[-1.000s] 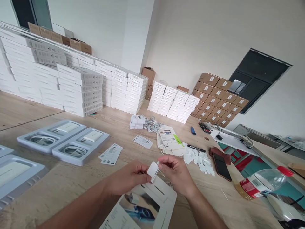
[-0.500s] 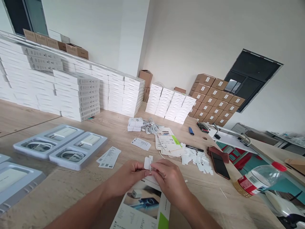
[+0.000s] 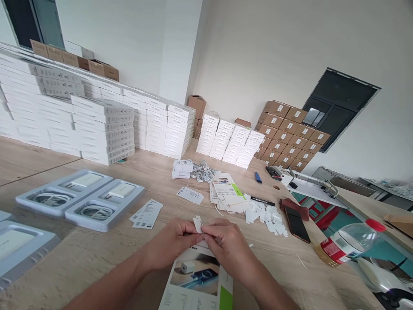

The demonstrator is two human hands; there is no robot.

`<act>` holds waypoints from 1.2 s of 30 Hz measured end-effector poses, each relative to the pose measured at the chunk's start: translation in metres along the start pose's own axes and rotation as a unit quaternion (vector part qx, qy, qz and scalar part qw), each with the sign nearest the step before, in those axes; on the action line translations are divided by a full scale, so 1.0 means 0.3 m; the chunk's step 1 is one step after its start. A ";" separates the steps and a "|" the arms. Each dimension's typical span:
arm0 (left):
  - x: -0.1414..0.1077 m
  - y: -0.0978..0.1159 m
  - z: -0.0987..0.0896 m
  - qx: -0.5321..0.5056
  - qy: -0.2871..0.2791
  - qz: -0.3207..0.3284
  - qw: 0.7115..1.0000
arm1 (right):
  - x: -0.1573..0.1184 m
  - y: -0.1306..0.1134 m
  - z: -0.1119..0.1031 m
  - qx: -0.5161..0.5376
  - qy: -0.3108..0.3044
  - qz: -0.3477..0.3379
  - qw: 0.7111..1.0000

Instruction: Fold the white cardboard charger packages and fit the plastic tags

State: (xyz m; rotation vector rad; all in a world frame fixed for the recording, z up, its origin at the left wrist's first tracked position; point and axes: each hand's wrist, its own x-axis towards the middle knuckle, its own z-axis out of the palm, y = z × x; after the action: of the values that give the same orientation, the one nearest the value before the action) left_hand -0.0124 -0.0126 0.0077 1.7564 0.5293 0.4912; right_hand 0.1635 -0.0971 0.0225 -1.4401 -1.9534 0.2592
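Observation:
My left hand (image 3: 174, 237) and my right hand (image 3: 227, 239) meet at the top end of a printed packaging card (image 3: 193, 277). It bears a photo of a charger and a phone, with a green corner stripe. Thumbs and fingers of both hands pinch a small white tab (image 3: 198, 223) that sticks up there. Fingertips hide where tab and card meet. Just beyond lie small white paper scraps (image 3: 271, 218) and a pile of similar printed cards (image 3: 223, 189).
Grey trays (image 3: 105, 204) with chargers and cables lie left, beside printed leaflets (image 3: 147, 214). White box stacks (image 3: 106, 129), small white boxes (image 3: 181, 168) and coiled cables (image 3: 203, 171) stand farther back. At right are a black pen (image 3: 263, 201), a phone (image 3: 297, 224) and a bottle (image 3: 350, 243).
The white tab has turned and tilted between my fingers, showing a narrower face. The printed card has shifted slightly right; both hands stay pinched at its top.

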 end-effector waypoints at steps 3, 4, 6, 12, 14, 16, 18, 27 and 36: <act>0.003 -0.003 0.002 0.023 0.017 -0.016 0.999 | 0.000 -0.001 0.003 -0.007 0.006 0.009 1.000; 0.004 -0.001 0.002 0.027 0.021 -0.021 0.999 | 0.000 -0.002 0.003 -0.002 0.004 0.012 1.000; 0.006 0.004 0.003 0.033 0.025 -0.028 0.999 | 0.000 -0.005 -0.001 0.017 -0.009 0.020 1.000; 0.000 0.012 0.005 0.064 0.037 -0.020 0.997 | -0.001 -0.004 -0.009 0.052 -0.023 0.035 0.998; -0.002 0.010 0.007 0.071 0.038 -0.017 0.997 | -0.002 0.001 -0.005 0.060 -0.024 0.040 0.997; -0.003 0.010 0.010 0.080 0.037 -0.014 0.996 | -0.002 0.006 -0.002 0.069 -0.025 0.043 0.996; -0.003 0.012 0.015 0.084 0.035 -0.014 0.996 | -0.002 0.007 0.000 0.067 -0.026 0.045 0.996; 0.003 0.014 0.032 0.104 0.039 -0.013 0.994 | -0.001 -0.013 0.006 0.001 -0.006 0.056 0.998; 0.003 0.017 0.032 0.105 0.037 -0.012 0.994 | -0.002 -0.011 0.003 0.001 -0.021 0.035 0.999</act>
State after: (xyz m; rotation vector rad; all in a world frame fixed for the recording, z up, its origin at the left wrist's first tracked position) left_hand -0.0056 -0.0209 0.0105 1.9347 0.6743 0.4990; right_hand 0.1606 -0.0985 0.0234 -1.5139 -1.9381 0.3245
